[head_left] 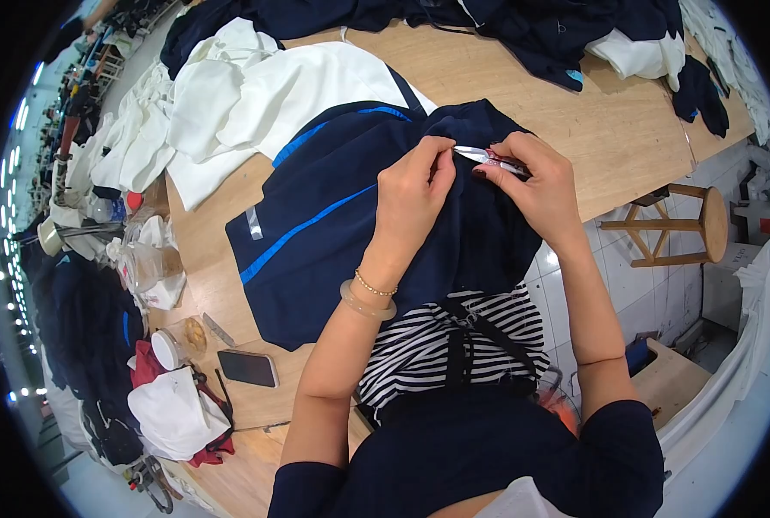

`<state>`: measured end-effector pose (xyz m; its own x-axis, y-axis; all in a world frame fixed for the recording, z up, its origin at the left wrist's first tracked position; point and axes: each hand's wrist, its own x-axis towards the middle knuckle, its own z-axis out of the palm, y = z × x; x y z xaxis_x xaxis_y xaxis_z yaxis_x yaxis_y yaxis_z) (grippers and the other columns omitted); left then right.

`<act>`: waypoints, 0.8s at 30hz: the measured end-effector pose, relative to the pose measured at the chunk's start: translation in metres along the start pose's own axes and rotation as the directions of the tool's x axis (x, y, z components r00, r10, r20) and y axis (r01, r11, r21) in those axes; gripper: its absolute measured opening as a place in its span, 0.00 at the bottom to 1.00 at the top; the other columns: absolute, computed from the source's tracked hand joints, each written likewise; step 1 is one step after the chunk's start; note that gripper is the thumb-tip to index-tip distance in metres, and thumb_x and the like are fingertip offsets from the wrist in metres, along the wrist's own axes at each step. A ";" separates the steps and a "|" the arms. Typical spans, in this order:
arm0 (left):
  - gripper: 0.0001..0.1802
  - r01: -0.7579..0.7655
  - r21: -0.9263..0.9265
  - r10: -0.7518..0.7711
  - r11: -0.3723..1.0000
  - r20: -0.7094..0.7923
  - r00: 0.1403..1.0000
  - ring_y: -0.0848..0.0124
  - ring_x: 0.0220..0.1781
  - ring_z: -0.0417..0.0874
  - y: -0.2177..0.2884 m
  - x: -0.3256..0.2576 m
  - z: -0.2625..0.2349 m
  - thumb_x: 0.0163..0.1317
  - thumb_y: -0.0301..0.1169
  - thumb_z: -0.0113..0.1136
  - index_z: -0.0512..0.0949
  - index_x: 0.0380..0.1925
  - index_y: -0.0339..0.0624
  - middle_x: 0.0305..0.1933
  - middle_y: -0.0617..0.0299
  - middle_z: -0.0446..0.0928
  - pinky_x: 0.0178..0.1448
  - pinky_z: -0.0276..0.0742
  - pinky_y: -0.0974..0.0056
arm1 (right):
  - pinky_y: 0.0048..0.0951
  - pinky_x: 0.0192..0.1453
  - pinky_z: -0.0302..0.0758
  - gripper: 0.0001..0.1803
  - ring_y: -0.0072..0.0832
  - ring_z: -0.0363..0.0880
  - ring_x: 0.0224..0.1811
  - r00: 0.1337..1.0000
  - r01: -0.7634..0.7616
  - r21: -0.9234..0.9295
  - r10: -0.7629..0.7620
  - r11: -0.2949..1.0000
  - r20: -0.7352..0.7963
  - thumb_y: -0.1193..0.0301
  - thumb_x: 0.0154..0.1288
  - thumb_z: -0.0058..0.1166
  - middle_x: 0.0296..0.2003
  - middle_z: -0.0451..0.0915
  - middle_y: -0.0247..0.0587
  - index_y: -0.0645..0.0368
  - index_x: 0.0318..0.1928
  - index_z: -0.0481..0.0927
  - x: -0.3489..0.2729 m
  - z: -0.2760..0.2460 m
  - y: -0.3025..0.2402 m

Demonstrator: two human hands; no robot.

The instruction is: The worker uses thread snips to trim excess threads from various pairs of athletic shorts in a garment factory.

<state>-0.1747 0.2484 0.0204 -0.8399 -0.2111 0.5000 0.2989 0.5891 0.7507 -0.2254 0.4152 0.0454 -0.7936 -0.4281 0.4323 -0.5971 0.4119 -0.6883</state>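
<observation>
Garment (pixel 325 250): centre of frame, spread over the bench (pixel 635 142) and running off its edge toward the wearer's lap. Dark navy, thin and soft-looking, rumpled. Outline irregular; cloth fairly flat at left, bunched into loose folds below and right of the hands. One bright blue stripe (pixel 307 230) slants across the left part; more blue shows along the upper edge. Small pale grey patch (pixel 254 223) near the left edge, shiny.

Left hand (pixel 413 186): above the garment, thumb and forefinger closed in a pinch at the tip of the snips; what lies between them is too small to tell. Right hand (pixel 536 186): fingers closed around the snips (pixel 478 155), gripping them with blades pointing left. Snips: silver blades, some red near the middle. Cannot tell whether the blades are parted.

Surroundings: white cloth (pixel 273 95) heaped at upper left, touching the garment's upper edge. Other navy cloth (pixel 540 34) along the top. Phone (pixel 249 369) and lidded jar (pixel 178 344) at lower left. Wooden stool (pixel 713 226) at right, on the tiled floor (pixel 605 272).
</observation>
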 end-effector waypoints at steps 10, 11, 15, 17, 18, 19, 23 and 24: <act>0.06 0.203 -0.265 -0.233 0.943 -0.088 0.968 0.74 0.34 0.84 -0.003 0.003 -0.034 0.67 0.21 0.51 0.78 0.38 0.32 0.36 0.57 0.82 0.39 0.80 0.72 | 0.26 0.31 0.71 0.11 0.24 0.76 0.28 0.991 -0.132 0.124 0.132 0.984 0.006 0.72 0.54 0.66 0.26 0.78 0.36 0.62 0.32 0.76 -0.001 -0.005 -0.004; 0.06 0.231 -0.283 -0.288 0.931 -0.180 0.941 0.75 0.33 0.83 -0.005 0.002 -0.046 0.67 0.21 0.51 0.77 0.38 0.32 0.36 0.58 0.82 0.37 0.79 0.72 | 0.25 0.33 0.71 0.10 0.23 0.76 0.30 0.970 -0.217 0.320 0.239 0.922 -0.032 0.72 0.58 0.63 0.27 0.77 0.36 0.62 0.34 0.76 -0.001 -0.011 -0.004; 0.08 0.341 -0.362 -0.454 0.867 -0.295 0.841 0.78 0.30 0.79 -0.008 -0.029 -0.075 0.69 0.23 0.49 0.76 0.38 0.31 0.36 0.59 0.80 0.31 0.75 0.74 | 0.23 0.41 0.74 0.09 0.23 0.77 0.34 0.907 -0.383 0.813 0.346 0.438 0.241 0.69 0.67 0.54 0.30 0.76 0.36 0.61 0.42 0.74 -0.004 -0.012 -0.015; 0.06 0.380 -0.216 -0.409 0.899 -0.109 0.906 0.75 0.35 0.81 -0.003 -0.051 -0.067 0.67 0.24 0.53 0.78 0.38 0.33 0.38 0.58 0.79 0.38 0.77 0.72 | 0.23 0.46 0.75 0.10 0.23 0.78 0.39 0.896 -0.432 0.865 0.231 0.254 0.379 0.66 0.70 0.50 0.35 0.76 0.36 0.60 0.43 0.73 -0.008 0.016 -0.025; 0.05 0.363 -0.124 -0.368 0.923 -0.017 0.930 0.73 0.37 0.81 -0.008 -0.063 -0.061 0.64 0.23 0.56 0.78 0.39 0.34 0.39 0.58 0.79 0.41 0.78 0.71 | 0.24 0.47 0.76 0.09 0.24 0.78 0.41 0.880 -0.467 0.865 0.194 0.183 0.434 0.66 0.71 0.49 0.37 0.76 0.37 0.59 0.43 0.73 -0.011 0.031 -0.029; 0.08 0.313 -0.037 -0.312 0.949 0.035 0.949 0.70 0.39 0.82 -0.014 -0.069 -0.057 0.60 0.22 0.59 0.78 0.41 0.35 0.40 0.58 0.79 0.44 0.78 0.69 | 0.24 0.47 0.76 0.09 0.24 0.78 0.41 0.877 -0.472 0.863 0.190 0.181 0.441 0.66 0.71 0.49 0.37 0.76 0.37 0.59 0.43 0.73 -0.013 0.041 -0.023; 0.16 0.249 0.073 -0.256 0.966 0.092 0.962 0.63 0.45 0.81 -0.032 -0.078 -0.053 0.52 0.22 0.65 0.80 0.42 0.40 0.45 0.59 0.78 0.49 0.76 0.66 | 0.38 0.58 0.74 0.11 0.32 0.77 0.50 0.840 -0.523 0.819 0.307 0.236 0.448 0.64 0.73 0.45 0.41 0.76 0.41 0.59 0.42 0.71 -0.015 0.064 0.022; 0.15 0.230 0.086 -0.237 0.969 0.085 0.968 0.63 0.45 0.80 -0.034 -0.078 -0.053 0.51 0.22 0.66 0.81 0.42 0.40 0.45 0.60 0.78 0.50 0.76 0.66 | 0.45 0.63 0.72 0.13 0.37 0.76 0.54 0.831 -0.529 0.837 0.289 0.143 0.476 0.62 0.74 0.44 0.42 0.75 0.44 0.60 0.42 0.70 -0.016 0.062 0.031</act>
<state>-0.0954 0.2032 -0.0211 -0.9222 -0.2775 0.2691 0.0575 0.5899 0.8054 -0.2240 0.3848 -0.0196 -0.7766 -0.6190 -0.1171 0.4317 -0.3875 -0.8145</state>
